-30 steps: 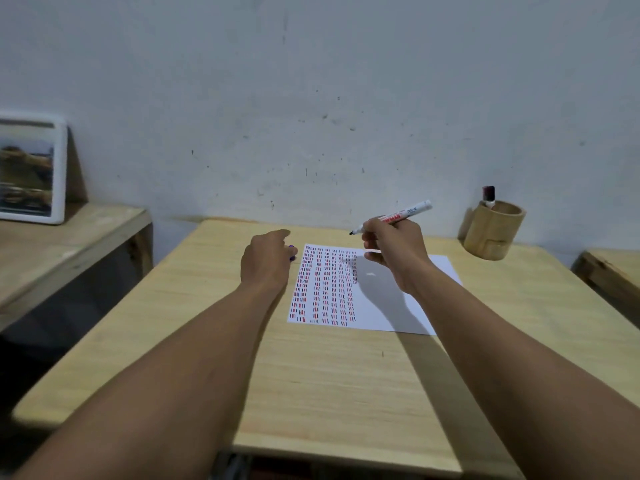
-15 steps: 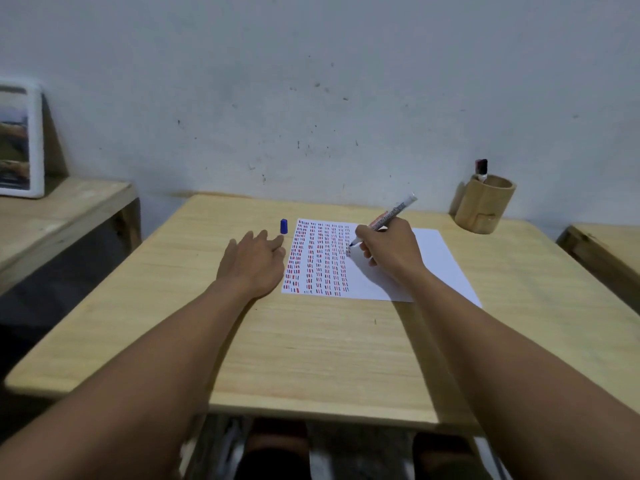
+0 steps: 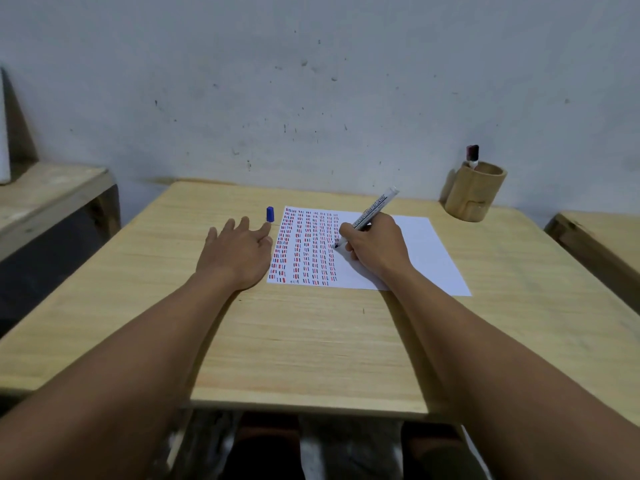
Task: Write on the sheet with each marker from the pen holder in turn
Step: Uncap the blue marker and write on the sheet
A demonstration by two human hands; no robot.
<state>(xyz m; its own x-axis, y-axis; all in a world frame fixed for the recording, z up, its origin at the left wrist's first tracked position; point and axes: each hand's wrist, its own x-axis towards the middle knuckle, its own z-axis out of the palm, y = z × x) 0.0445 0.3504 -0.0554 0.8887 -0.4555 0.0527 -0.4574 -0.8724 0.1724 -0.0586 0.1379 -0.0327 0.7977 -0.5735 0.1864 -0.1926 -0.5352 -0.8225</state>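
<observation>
A white sheet [image 3: 426,251] lies on the wooden table [image 3: 311,341], its left half filled with columns of short red, blue and dark dashes. My right hand [image 3: 375,245] grips a white marker [image 3: 375,207] with its tip touching the sheet beside the last column. My left hand [image 3: 239,252] lies flat on the table just left of the sheet, fingers spread. A blue marker cap [image 3: 270,214] stands upright beyond my left fingertips. At the back right stands a round wooden pen holder [image 3: 474,195] with one dark-capped marker [image 3: 472,155] sticking out.
A lower wooden surface [image 3: 48,199] stands to the left with a white frame edge [image 3: 4,143] leaning on the wall. Another wooden table's corner [image 3: 602,237] shows at the right. A grey wall rises right behind the table. My knees show below the front edge.
My right hand came down from the air and set the marker tip on the sheet. My left hand let go of the blue cap, which now stands on the table, and flattened out.
</observation>
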